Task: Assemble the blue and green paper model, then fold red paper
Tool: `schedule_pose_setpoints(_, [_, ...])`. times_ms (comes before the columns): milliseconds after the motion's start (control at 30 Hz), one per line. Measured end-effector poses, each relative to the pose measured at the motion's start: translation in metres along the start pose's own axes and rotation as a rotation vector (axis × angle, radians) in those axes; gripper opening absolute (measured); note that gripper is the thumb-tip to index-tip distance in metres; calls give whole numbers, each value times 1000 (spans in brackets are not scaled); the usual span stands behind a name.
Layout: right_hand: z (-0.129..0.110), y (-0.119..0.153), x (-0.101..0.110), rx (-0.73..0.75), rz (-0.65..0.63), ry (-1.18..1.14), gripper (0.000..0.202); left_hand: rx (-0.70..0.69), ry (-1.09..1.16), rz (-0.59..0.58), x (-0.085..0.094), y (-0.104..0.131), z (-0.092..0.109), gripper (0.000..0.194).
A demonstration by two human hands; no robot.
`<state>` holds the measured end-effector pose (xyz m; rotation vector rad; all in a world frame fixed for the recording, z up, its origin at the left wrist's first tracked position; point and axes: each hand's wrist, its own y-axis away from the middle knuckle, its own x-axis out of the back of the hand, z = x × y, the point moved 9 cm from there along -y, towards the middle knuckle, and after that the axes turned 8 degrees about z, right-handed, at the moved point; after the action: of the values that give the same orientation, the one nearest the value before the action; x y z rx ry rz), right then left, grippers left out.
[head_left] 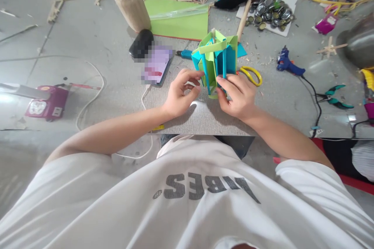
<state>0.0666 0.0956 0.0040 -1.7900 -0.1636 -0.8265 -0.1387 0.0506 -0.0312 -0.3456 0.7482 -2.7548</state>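
Observation:
A small folded paper craft (209, 62), lime green with blue strips and panels, stands on the grey table just in front of me. With its thumb and fingers, my right hand (239, 95) grips the craft's lower right side. My left hand (184, 92) is at the craft's left side, its index fingertip against a blue strip. The left thumb is apart from the curled fingers, and nothing shows between them. Behind the right hand lie yellow-handled scissors (251, 75), partly hidden. A blue cutter-like tool (184, 54) points at the craft from the left.
A phone (159, 64) with a white cable, a black case (142, 43) and a tan jar (130, 4) lie left. Green card (178, 17) lies behind. Right are bottle caps (270, 9), a blue glue gun (289, 63) and pliers (336, 95). A purple power socket (48, 103) sits far left.

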Motion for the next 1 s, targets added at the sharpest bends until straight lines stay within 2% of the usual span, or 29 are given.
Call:
schedule_pose_setpoints(100, [-2, -3, 3, -9, 18, -58, 35, -50, -120, 11, 3, -2, 2, 34])
schedule_pose_setpoints(267, [-14, -7, 13, 30, 109, -164, 26, -256, -273, 33, 5, 1, 18, 36])
schedule_pose_setpoints(400, [-21, -11, 15, 46, 111, -181, 24, -381, -352, 64, 8, 6, 24, 35])
schedule_pose_setpoints(567, [-26, -11, 12, 74, 66, -167, 29, -384, -389, 99, 11, 5, 32, 30])
schedule_pose_setpoints(700, [-40, -6, 16, 213, 136, -15, 31, -355, -299, 128, 10, 5, 48, 23])
schedule_pose_setpoints(767, [-50, -3, 15, 300, 162, 122, 26, -287, -261, 140, 9, 3, 50, 30])
schedule_pose_setpoints(867, [-63, 0, 18, 412, 226, 234, 17, -171, -246, 181, 11, 1, 45, 51])
schedule_pose_setpoints(933, [-71, 1, 23, 478, 285, 231, 14, -149, -232, 206, 13, 0, 44, 61])
schedule_pose_setpoints(1000, [-79, 1, 28, 534, 329, 229, 18, -166, -208, 225, 15, -1, 45, 62])
